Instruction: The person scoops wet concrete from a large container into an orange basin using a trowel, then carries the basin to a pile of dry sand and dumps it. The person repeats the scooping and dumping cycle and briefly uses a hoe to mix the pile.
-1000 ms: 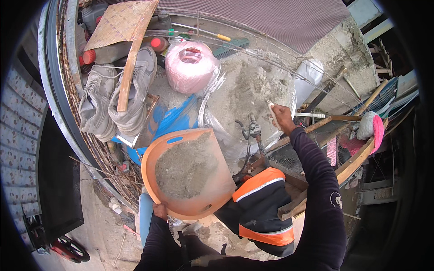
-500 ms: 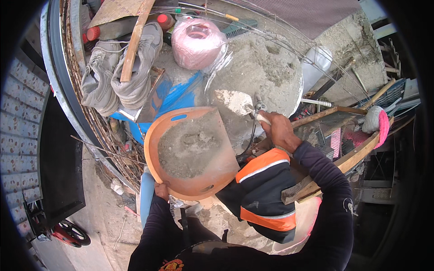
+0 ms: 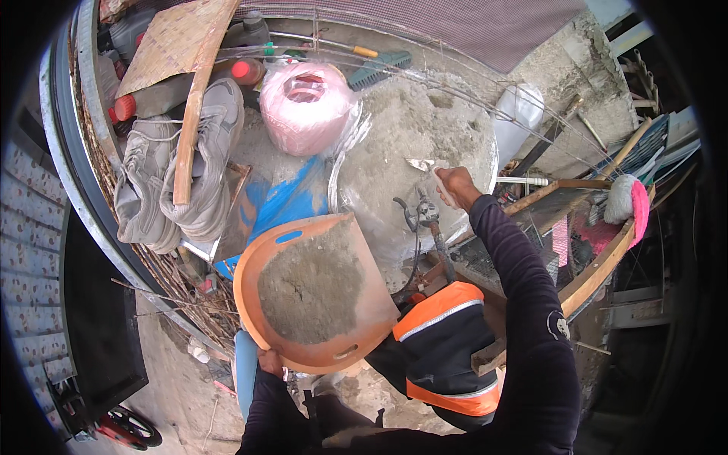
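Grey powder (image 3: 307, 288) lies in the orange tray (image 3: 374, 302), whose rim the fingers of your left hand (image 3: 270, 361) grasp; those of your right hand (image 3: 461, 186) clench a trowel (image 3: 420, 163) at the larger grey heap (image 3: 387, 144).

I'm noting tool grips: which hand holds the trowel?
The right hand, closed around the pale handle of the trowel; the left hand instead grips the rim of the orange container.

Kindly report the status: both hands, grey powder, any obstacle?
Left hand grips orange pan, grey powder inside. Right hand holds trowel at larger powder heap. Handlebar near right hand, possibly obstructing.
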Demonstrator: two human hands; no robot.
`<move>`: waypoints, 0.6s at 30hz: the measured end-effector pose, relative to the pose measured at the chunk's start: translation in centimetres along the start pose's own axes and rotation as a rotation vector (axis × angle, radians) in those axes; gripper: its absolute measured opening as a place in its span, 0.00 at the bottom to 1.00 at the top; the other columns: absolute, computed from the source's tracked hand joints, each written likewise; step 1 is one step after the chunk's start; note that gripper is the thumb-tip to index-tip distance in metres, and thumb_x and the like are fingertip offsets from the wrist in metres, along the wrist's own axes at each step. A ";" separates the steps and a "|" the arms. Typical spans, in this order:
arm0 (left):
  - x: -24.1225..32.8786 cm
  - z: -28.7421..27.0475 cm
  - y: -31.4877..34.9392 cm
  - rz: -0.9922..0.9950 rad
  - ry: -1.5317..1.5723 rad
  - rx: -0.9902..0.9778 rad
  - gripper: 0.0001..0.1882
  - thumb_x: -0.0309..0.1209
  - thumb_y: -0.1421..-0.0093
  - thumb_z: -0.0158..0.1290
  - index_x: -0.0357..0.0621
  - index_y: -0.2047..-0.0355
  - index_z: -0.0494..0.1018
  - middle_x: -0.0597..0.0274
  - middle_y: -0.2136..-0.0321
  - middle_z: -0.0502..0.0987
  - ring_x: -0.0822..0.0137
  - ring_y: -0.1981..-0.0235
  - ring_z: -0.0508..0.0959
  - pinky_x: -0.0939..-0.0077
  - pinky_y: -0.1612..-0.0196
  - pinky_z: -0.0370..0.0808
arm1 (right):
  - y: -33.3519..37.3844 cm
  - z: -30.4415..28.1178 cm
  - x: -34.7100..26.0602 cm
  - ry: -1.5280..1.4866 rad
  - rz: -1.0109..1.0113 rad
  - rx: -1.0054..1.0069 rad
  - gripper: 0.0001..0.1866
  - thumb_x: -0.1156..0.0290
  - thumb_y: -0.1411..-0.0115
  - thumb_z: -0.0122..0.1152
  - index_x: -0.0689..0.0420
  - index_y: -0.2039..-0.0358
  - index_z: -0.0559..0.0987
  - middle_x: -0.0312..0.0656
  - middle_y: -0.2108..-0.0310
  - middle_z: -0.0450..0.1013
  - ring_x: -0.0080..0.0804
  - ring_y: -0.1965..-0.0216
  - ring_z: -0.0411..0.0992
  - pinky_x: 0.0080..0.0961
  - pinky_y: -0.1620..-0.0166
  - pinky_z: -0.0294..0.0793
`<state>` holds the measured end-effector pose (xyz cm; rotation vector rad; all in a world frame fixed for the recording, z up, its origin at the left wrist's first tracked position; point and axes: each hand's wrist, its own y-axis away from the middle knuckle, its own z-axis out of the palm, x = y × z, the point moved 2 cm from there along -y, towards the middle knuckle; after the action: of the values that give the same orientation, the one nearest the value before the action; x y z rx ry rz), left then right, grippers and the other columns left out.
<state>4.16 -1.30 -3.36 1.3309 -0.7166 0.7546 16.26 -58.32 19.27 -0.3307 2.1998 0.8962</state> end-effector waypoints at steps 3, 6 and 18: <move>-0.4 0.4 -0.2 0.011 0.099 0.022 0.17 0.18 0.58 0.43 0.38 0.64 0.70 0.60 0.72 0.74 0.63 0.70 0.75 0.70 0.67 0.72 | -4.1 2.8 -0.6 -0.153 -0.009 0.059 0.14 0.64 0.45 0.58 0.65 0.74 0.74 0.46 0.82 0.68 0.35 0.88 0.66 0.31 0.87 0.63; -1.7 -0.1 -0.6 0.037 0.144 -0.018 0.17 0.18 0.57 0.42 0.38 0.64 0.70 0.60 0.71 0.74 0.63 0.69 0.75 0.70 0.67 0.72 | -7.3 4.7 -0.4 -0.213 -0.082 0.121 0.15 0.64 0.46 0.58 0.66 0.77 0.74 0.47 0.81 0.69 0.36 0.86 0.68 0.32 0.85 0.65; -3.1 0.3 -1.1 0.043 0.129 0.016 0.14 0.22 0.56 0.45 0.36 0.66 0.71 0.60 0.74 0.74 0.63 0.72 0.75 0.71 0.66 0.72 | -2.9 1.5 0.4 -0.162 -0.373 0.067 0.18 0.58 0.40 0.54 0.62 0.61 0.77 0.39 0.82 0.69 0.25 0.88 0.64 0.23 0.86 0.64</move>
<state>3.28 -1.92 -6.44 1.2720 -0.6390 0.8746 18.15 -59.37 16.84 -0.5920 1.9289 0.6192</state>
